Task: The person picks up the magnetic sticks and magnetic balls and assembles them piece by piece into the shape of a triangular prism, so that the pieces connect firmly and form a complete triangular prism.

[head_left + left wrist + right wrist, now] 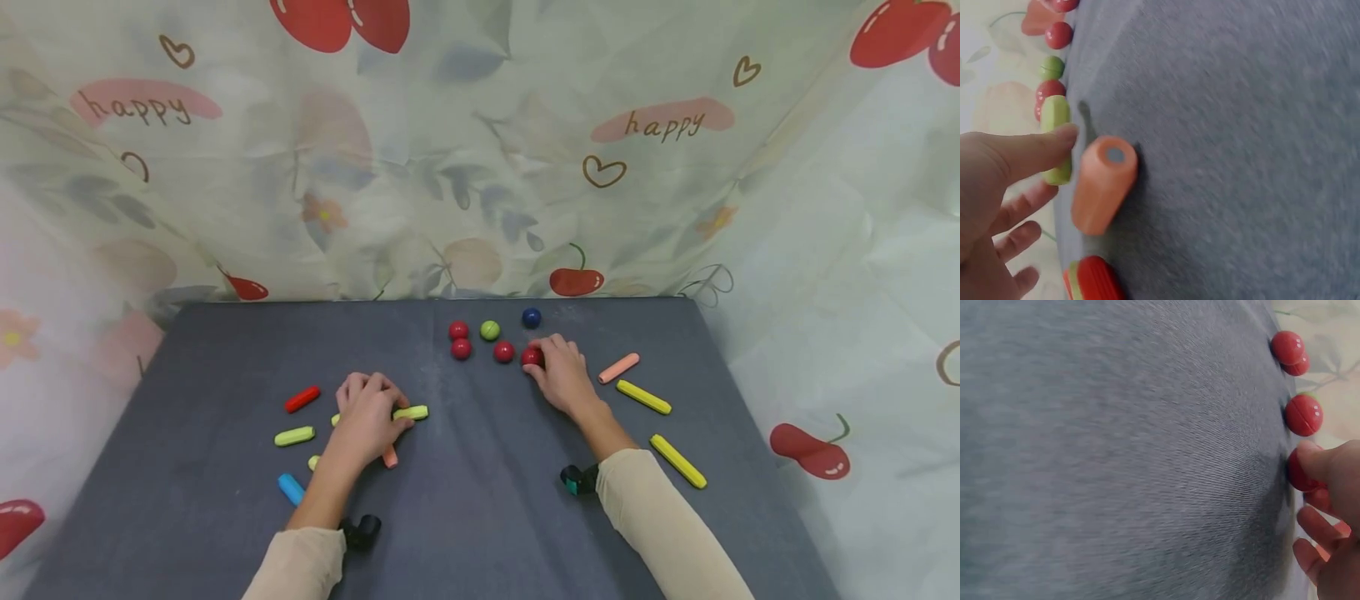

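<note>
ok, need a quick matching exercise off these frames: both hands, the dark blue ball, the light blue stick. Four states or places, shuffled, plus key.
Column one
1. left hand
2. right hand
3. dark blue ball
4. light blue stick

Column two
A. gripping a red ball
B. lying beside the left forearm
C. pinching a light green stick
D. nearest the far edge of the table

Pairs: 1-C, 2-A, 3-D, 4-B
</note>
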A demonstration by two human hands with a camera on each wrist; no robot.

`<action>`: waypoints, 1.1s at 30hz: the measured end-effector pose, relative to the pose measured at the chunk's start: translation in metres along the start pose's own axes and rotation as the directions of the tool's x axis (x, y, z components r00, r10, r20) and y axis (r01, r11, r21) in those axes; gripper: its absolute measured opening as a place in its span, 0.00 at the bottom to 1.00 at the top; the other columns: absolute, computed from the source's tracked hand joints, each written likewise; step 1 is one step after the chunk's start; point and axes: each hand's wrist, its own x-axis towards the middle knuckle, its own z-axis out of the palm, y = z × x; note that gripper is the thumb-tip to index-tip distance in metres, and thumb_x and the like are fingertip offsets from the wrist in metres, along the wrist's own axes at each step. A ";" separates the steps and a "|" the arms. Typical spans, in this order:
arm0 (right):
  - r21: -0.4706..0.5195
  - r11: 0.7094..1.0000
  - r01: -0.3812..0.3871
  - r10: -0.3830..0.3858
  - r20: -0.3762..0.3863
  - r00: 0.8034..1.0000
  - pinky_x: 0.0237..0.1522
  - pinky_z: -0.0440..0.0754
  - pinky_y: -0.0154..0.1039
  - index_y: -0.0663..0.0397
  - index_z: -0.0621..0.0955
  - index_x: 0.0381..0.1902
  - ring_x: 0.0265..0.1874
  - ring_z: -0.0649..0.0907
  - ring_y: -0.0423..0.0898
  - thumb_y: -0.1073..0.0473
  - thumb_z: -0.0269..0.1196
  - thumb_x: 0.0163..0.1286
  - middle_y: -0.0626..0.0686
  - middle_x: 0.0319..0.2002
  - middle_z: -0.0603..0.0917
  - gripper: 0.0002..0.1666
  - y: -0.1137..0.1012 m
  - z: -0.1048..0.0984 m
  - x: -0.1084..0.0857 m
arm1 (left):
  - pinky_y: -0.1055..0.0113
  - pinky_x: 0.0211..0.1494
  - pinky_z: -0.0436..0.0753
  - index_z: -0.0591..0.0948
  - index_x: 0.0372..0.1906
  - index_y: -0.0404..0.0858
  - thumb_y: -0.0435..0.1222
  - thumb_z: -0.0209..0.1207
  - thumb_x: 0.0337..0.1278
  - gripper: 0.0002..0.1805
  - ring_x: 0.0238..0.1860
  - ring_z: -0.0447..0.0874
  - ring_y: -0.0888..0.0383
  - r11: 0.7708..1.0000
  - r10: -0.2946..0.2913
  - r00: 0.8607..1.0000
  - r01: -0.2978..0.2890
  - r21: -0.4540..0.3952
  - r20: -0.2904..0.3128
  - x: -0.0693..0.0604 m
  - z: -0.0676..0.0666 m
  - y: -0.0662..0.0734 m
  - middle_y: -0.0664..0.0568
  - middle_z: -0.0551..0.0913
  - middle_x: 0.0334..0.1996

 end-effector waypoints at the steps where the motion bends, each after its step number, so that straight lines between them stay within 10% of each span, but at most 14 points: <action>1: 0.009 1.000 0.001 -0.001 0.002 1.000 0.53 0.73 0.54 0.52 0.79 0.64 0.52 0.75 0.56 0.49 0.66 0.72 0.56 0.54 0.79 0.26 0.000 0.000 -0.003 | 0.43 0.67 0.62 0.88 0.40 0.46 0.43 0.75 0.54 0.11 0.57 0.66 0.44 1.000 0.006 1.000 -0.006 -0.002 -0.008 0.000 -0.001 0.002 0.49 0.80 0.47; 8: 0.058 0.998 0.013 -0.015 0.037 0.999 0.53 0.73 0.52 0.53 0.80 0.63 0.49 0.76 0.53 0.49 0.67 0.71 0.54 0.51 0.81 0.26 -0.006 0.000 -0.025 | 0.61 0.41 0.77 0.85 0.44 0.45 0.41 0.74 0.55 0.13 0.37 0.75 0.56 0.987 -0.010 1.000 0.007 -0.161 -0.014 0.005 -0.003 0.021 0.54 0.83 0.35; 22: 0.127 0.990 0.060 -0.067 0.049 0.997 0.52 0.70 0.45 0.47 0.82 0.60 0.48 0.77 0.47 0.49 0.69 0.69 0.48 0.49 0.83 0.23 -0.023 0.003 -0.069 | 0.66 0.37 0.77 0.88 0.39 0.46 0.39 0.76 0.52 0.10 0.30 0.75 0.61 0.966 0.040 0.999 -0.030 -0.258 0.033 0.015 0.033 0.073 0.56 0.82 0.31; 33: 0.181 0.979 0.089 -0.097 0.036 0.995 0.49 0.70 0.43 0.48 0.83 0.59 0.44 0.77 0.45 0.51 0.71 0.67 0.47 0.46 0.84 0.23 -0.031 0.005 -0.084 | 0.68 0.35 0.78 0.88 0.38 0.44 0.39 0.75 0.52 0.09 0.29 0.75 0.61 0.960 0.082 0.996 -0.073 -0.271 0.020 0.015 0.045 0.084 0.54 0.82 0.31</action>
